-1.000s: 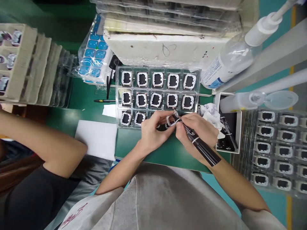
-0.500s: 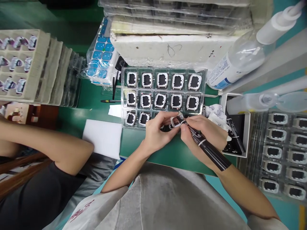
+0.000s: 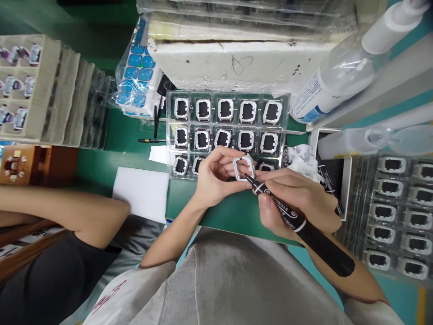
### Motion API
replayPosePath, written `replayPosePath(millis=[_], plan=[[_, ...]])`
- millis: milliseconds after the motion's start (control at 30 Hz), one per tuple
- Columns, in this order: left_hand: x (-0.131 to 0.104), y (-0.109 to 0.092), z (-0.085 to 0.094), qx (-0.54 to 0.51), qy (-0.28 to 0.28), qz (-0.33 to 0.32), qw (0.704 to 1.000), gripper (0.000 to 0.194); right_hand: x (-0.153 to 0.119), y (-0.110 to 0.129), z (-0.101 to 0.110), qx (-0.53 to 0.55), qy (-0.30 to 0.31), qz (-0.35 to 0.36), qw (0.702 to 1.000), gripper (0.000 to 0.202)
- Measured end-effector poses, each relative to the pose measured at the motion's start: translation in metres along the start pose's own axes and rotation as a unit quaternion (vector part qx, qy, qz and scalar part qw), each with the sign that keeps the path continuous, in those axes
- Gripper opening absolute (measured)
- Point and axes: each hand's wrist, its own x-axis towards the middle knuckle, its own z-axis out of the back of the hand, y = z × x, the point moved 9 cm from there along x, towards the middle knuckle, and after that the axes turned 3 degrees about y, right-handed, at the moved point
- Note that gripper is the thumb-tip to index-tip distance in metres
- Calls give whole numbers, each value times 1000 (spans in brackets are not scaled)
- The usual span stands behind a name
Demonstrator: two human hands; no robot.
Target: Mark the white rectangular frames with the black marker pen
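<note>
The left hand (image 3: pixel 214 178) has a partly open grip, its fingers curled beneath and its thumb along the near side, pinching a white frame (image 3: pixel 236 170) at the edge. The frame is held up, tilted, over the near edge of the clear tray (image 3: pixel 288 101) — between the two hands.

The right hand (image 3: pixel 301 201) is closed around a black marker (image 3: pixel 304 228), thumb and fingers wrapped on the barrel, which slants back over the palm towards the wrist. The marker's tip is at the frame's near right corner; whether it touches, I cannot tell.

The tray, holding similar frames with dark centres, lies on the green desk (image 3: pixel 186 198). A white sheet (image 3: pixel 140 194) lies left of it, by the desk's near edge — crumpled tissue (image 3: pixel 299 158) and an open white box (image 3: pixel 347 185) are to the right.
</note>
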Motion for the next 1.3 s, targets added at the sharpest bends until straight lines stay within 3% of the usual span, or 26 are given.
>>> replayPosePath(millis=[400,667,833,1067,1300], plan=[[1,-4,-3,-12,22,-27,999,74,-6,-6,-1,13,-9,-7,1000,8],[2,0,-3,-1,19,-16,1000,77,-2,-2,2,25,-10,-9,1000,21],[0,-7,-2,-9,6,-66,998,67,-1,-2,3,42,-62,-1,997,31],[-3,-9,3,63,-28,-93,993,62,-3,-18,-6,44,-59,-57,996,14],[-4,-8,5,100,-60,-80,990,65,-4,-23,10,-1,-118,-52,992,5]])
